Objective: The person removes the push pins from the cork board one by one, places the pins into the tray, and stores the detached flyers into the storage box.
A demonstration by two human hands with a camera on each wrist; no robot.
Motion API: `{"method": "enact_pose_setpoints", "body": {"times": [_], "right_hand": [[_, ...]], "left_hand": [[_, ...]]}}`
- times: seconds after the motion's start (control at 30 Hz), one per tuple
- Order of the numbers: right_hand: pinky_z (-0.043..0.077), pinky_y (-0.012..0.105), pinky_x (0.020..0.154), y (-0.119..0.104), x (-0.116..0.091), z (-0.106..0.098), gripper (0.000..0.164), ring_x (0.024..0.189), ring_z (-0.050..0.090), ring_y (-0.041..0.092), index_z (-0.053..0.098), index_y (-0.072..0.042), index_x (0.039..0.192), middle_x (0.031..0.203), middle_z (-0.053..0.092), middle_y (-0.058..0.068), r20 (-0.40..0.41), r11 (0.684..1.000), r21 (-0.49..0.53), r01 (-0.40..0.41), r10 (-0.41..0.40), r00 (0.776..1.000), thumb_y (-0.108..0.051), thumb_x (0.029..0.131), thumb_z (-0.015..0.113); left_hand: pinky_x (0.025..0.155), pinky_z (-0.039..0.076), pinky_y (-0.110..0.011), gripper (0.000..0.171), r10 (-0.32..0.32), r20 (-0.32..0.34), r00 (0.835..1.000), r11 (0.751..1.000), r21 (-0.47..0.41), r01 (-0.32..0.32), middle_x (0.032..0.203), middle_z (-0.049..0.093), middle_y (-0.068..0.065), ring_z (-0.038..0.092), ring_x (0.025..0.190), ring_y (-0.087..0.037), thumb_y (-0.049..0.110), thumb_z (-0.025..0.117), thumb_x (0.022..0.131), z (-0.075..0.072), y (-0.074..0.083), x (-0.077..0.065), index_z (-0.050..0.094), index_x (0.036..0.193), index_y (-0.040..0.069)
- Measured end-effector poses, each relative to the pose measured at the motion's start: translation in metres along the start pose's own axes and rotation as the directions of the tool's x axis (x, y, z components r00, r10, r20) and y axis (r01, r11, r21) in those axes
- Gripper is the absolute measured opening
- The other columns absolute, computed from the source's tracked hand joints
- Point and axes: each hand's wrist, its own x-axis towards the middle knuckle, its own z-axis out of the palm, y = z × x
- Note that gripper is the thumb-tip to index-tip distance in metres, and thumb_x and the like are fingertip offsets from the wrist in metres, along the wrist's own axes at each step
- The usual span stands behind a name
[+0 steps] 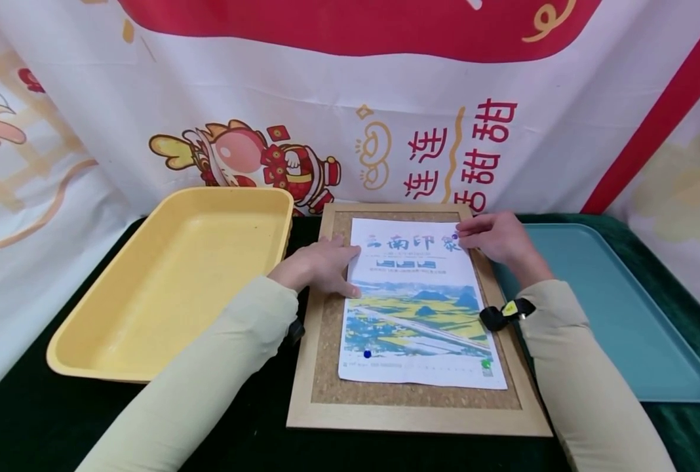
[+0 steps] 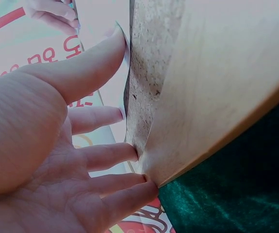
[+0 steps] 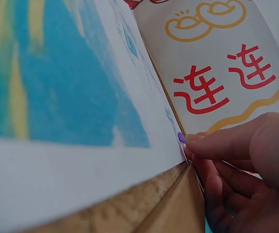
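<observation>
A printed paper sheet with a landscape picture lies on a wood-framed cork board. At the sheet's upper right corner, my right hand pinches a purple pushpin, thumb tip right at its head. My left hand is spread over the board's left side. Its thumb presses the sheet's left edge, while the other fingers reach over the cork and wooden frame. A dark blue pushpin sits at the sheet's lower left and a green pushpin at its lower right.
A yellow tray stands left of the board. To the right lies a blue-green tray, partly behind my right arm. Dark green cloth covers the table, and a printed white cloth hangs behind.
</observation>
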Motion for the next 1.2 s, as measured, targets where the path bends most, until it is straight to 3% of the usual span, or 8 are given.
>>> {"method": "enact_pose_setpoints", "body": {"times": [0.37, 0.8, 1.03, 1.2], "right_hand": [[0.046, 0.050, 0.100, 0.006, -0.004, -0.009, 0.036, 0.121, 0.050, 0.037, 0.071, -0.011, 0.138, 0.141, 0.059, 0.021, 0.022, 0.996, -0.092, 0.003, -0.001, 1.000, -0.026, 0.105, 0.069], [0.047, 0.053, 0.104, 0.002, 0.002, -0.008, 0.033, 0.122, 0.050, 0.036, 0.074, -0.014, 0.136, 0.143, 0.060, 0.019, 0.003, 0.992, -0.126, 0.006, -0.006, 1.000, -0.023, 0.105, 0.069], [0.048, 0.051, 0.105, -0.003, 0.003, 0.002, 0.034, 0.122, 0.052, 0.034, 0.074, -0.017, 0.135, 0.140, 0.062, 0.016, 0.014, 0.996, -0.084, 0.018, -0.017, 1.000, -0.028, 0.103, 0.071], [0.048, 0.044, 0.098, -0.004, 0.003, 0.006, 0.035, 0.119, 0.053, 0.033, 0.073, -0.015, 0.135, 0.137, 0.062, 0.015, 0.009, 0.998, -0.068, 0.011, -0.010, 1.000, -0.030, 0.103, 0.072]], "left_hand": [[0.133, 0.020, -0.061, 0.089, 0.025, -0.001, 1.000, 1.000, -0.006, -0.025, 0.180, 0.011, -0.015, 0.010, 0.167, -0.042, 0.048, 0.071, 0.100, 0.000, 0.010, 0.006, 0.025, 0.171, 0.019], [0.132, 0.019, -0.062, 0.090, 0.025, -0.016, 1.000, 1.000, -0.018, -0.025, 0.180, 0.011, -0.015, 0.009, 0.167, -0.043, 0.048, 0.071, 0.100, 0.001, 0.007, 0.007, 0.026, 0.171, 0.018], [0.132, 0.019, -0.064, 0.091, -0.005, -0.016, 1.000, 1.000, -0.030, 0.005, 0.180, 0.013, -0.016, 0.010, 0.166, -0.044, 0.046, 0.074, 0.098, 0.002, -0.001, 0.000, 0.027, 0.170, 0.018], [0.132, 0.019, -0.064, 0.089, 0.015, -0.016, 1.000, 0.999, -0.033, -0.015, 0.179, 0.013, -0.017, 0.012, 0.166, -0.045, 0.047, 0.073, 0.099, 0.002, -0.004, -0.002, 0.028, 0.170, 0.017]]}}
